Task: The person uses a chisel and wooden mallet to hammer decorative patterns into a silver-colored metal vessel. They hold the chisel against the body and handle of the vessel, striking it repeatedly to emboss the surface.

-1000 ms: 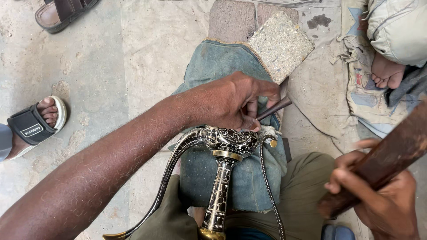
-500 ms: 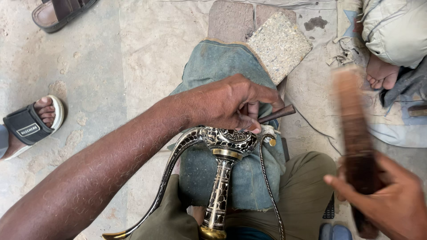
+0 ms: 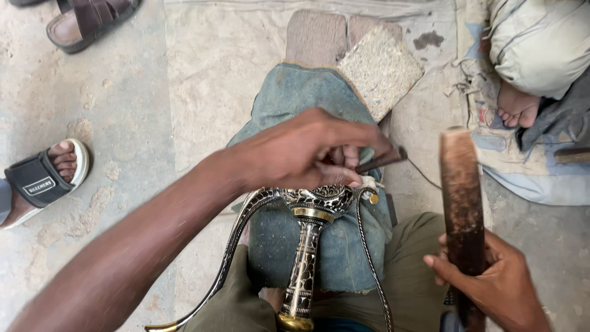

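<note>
My left hand (image 3: 307,154) pinches a thin dark metal punch (image 3: 381,161), its tip set against the top of an ornate black-and-silver sword hilt (image 3: 310,240). The hilt has a curved guard and a brass pommel and lies on a blue-grey cloth pad (image 3: 307,110) over my lap. At the lower right, my right hand (image 3: 491,289) grips a brown wooden mallet stick (image 3: 461,203), held upright and apart from the punch.
A rough stone block (image 3: 381,69) rests beyond the pad on a worn wooden block (image 3: 316,37). Another person's sandalled foot (image 3: 46,178) is at the left, a brown sandal (image 3: 86,21) at top left. At the right is a person's bare foot (image 3: 516,106) and bundled cloth (image 3: 541,43).
My right hand has swung the wooden stick from a tilt at the right edge to upright, closer to the hilt. My left hand and the punch stay on the hilt.
</note>
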